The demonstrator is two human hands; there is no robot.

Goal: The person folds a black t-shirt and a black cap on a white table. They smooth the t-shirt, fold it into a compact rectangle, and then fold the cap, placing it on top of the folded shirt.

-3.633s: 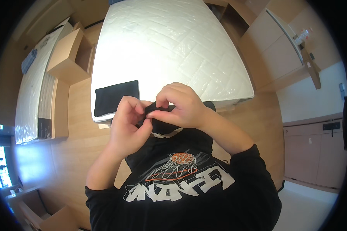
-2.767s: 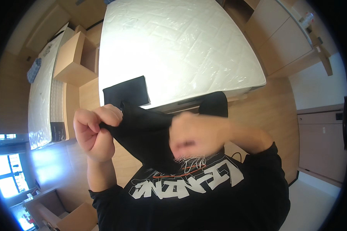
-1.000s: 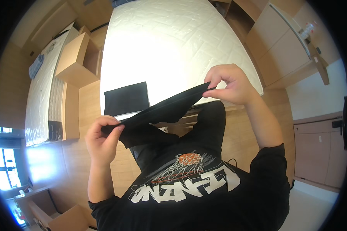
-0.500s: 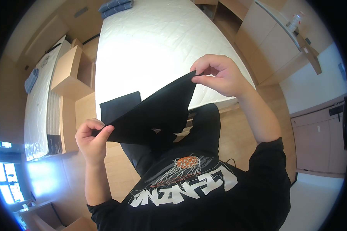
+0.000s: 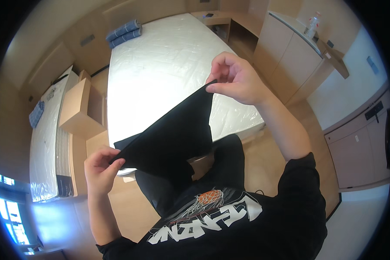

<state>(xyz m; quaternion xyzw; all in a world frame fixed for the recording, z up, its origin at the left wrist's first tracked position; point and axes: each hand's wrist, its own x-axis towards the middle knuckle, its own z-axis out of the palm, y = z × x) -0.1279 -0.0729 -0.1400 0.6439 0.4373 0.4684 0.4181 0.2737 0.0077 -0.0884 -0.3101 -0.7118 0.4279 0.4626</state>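
A black garment (image 5: 173, 125) hangs stretched between my two hands, over my lap and the near edge of the mattress. Its exact kind does not show. My left hand (image 5: 102, 167) pinches one corner between thumb and fingers, low on the left. Higher up on the right, my right hand (image 5: 236, 80) pinches the other corner, so the top edge slants upward to the right. A small flap of the cloth sticks out behind that edge near my left hand. The lower part falls loosely in front of my dark trousers.
A white plastic-covered mattress (image 5: 160, 56) lies ahead, with folded blue checked cloths (image 5: 125, 34) at its far left corner. Left of it stand a wooden box-like cabinet (image 5: 76, 106) and a second mattress (image 5: 50, 143). A clear bottle (image 5: 313, 26) rests on the counter at right.
The view has tilted up, showing more of the far bed end. Both hands keep their pinch; the flap behind the top edge has dropped and shows less.
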